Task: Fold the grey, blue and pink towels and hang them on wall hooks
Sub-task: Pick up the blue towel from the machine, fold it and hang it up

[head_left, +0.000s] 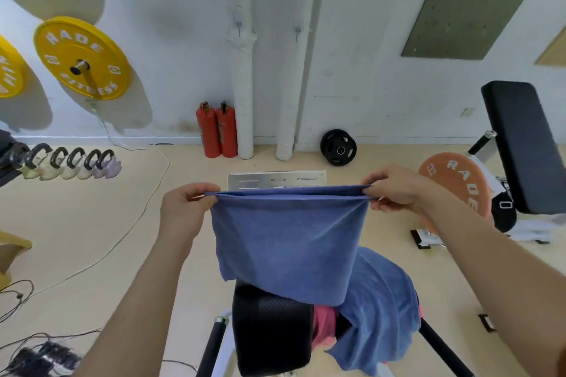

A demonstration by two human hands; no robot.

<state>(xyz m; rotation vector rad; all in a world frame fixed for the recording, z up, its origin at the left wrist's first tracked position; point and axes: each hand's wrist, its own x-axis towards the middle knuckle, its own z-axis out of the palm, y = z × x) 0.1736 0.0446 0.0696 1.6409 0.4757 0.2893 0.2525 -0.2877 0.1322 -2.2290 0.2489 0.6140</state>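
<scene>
Left hand [186,208]: I see its thumb and curled fingers pinching the blue towel [288,242] at its top left corner.
Right hand [395,190]: pinches the top right corner.
Blue towel: hangs doubled, top edge taut, above the bench pad [269,330].
Bench pad: carries a second blue towel [379,309] lying over the pink towel [323,324].

Two red fire extinguishers [217,131] stood against the wall [183,9] beside white wrapped pipes [245,76]. A yellow weight plate [82,58] hung at left, a black plate [338,147] leaned on the wall, and kettlebells [70,162] lined the floor [92,223].
</scene>
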